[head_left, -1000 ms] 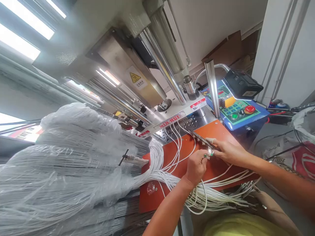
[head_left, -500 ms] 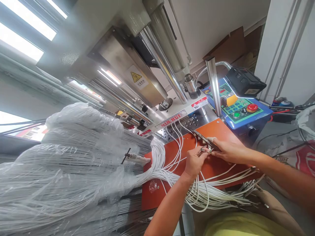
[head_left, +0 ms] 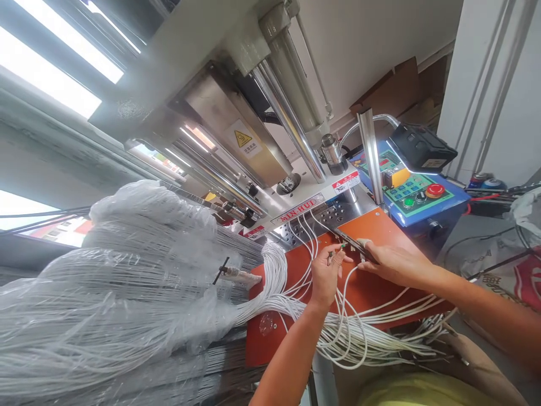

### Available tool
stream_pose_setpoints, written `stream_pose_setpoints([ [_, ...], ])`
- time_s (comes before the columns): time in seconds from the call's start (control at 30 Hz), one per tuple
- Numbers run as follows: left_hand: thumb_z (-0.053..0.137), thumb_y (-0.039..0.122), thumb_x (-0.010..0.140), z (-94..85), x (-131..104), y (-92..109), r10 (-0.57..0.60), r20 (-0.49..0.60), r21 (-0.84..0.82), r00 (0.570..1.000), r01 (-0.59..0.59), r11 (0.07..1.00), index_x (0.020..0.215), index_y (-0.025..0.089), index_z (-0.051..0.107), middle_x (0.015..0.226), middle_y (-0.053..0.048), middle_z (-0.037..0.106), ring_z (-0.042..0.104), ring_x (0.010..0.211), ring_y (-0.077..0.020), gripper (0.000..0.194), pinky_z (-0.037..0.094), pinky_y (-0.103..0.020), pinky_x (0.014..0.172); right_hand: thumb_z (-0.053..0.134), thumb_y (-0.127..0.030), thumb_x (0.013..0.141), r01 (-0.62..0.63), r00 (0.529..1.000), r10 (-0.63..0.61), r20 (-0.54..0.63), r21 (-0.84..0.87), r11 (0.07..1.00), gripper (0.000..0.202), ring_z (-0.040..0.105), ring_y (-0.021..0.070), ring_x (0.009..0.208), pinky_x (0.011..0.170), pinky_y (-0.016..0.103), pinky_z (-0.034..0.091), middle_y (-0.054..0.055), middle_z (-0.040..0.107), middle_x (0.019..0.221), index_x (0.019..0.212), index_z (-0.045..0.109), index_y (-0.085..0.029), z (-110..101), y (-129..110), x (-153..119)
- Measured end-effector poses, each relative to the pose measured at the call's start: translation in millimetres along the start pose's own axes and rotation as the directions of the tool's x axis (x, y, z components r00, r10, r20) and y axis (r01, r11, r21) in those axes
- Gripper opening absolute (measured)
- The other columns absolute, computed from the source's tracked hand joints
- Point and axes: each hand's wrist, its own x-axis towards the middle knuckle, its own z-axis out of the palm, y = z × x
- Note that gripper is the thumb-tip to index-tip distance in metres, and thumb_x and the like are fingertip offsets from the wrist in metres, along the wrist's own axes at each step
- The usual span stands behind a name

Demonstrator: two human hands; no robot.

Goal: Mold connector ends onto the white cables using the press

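Over the orange board [head_left: 389, 231], my left hand [head_left: 327, 273] pinches a small green-tipped connector [head_left: 343, 246] at the end of a cable. Just to its right, my right hand [head_left: 382, 262] grips a dark metal bar [head_left: 355, 245] with small pale pieces along its side. The bar slants from the machine's edge down to my right fingers. White cables [head_left: 274, 270] run from the machine and across the board beneath my hands, and a thick bundle hangs at its near edge.
The press [head_left: 304, 208] stands behind the board, with a blue control box [head_left: 443, 206] at the right. Plastic-wrapped cable bundles [head_left: 147, 270] fill the left. A T-handled clamp [head_left: 222, 270] sits at the board's left edge.
My left hand has moved slightly left and up along the bar with the green-tipped connector. A white cable now curves up to the bar near my right fingers. The view has shifted slightly.
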Motion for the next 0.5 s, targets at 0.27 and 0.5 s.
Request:
stream_pose_setpoints([
  [0.27, 0.066, 0.029, 0.083, 1.6, -7, -7, 0.101, 0.038, 0.384, 0.994, -0.108, 0.917, 0.085, 0.018, 0.07, 0.076, -0.001, 0.072, 0.057, 0.055, -0.0096, 0.013, 0.044, -0.021, 0.057, 0.046, -0.046, 0.093, -0.011, 1.0, 0.012, -0.009, 0.039, 0.999, 0.037, 0.066, 0.0259, 0.084, 0.066, 0.031, 0.041, 0.006, 0.069, 0.095, 0.122, 0.041, -0.024, 5, 8, 3],
  [0.5, 0.06, 0.017, 0.086, 3.5, -4, -17, 0.334, 0.151, 0.588, 0.93, -0.356, 0.726, 0.087, 0.02, 0.07, 0.081, -0.002, 0.072, 0.064, 0.072, -0.0137, 0.011, 0.05, -0.024, 0.071, 0.046, -0.047, 0.094, 0.006, 1.0, -0.005, -0.024, 0.042, 0.999, 0.028, 0.064, 0.0226, 0.078, 0.063, 0.03, 0.04, 0.002, 0.066, 0.089, 0.113, 0.042, -0.026, 5, 9, 1],
])
